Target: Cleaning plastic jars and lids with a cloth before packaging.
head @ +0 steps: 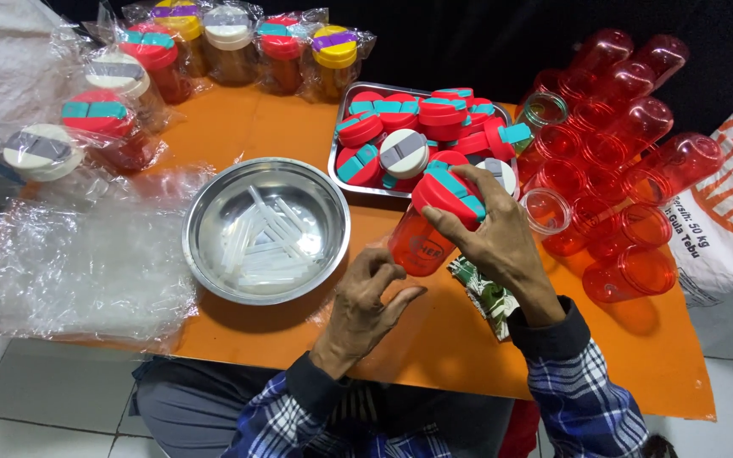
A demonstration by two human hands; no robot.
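Both hands (pixel 366 297) (pixel 489 233) raised, fingers (pixel 456 227) curled.

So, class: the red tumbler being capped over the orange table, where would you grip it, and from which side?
Grip the red tumbler round its lower body, from below on the left, where the left hand is. It tilts, lid up, and the right hand already covers the red lid.

An orange table (pixel 248 127) stands on a pale tiled floor (pixel 36 399) against a dark backdrop (pixel 468 42).
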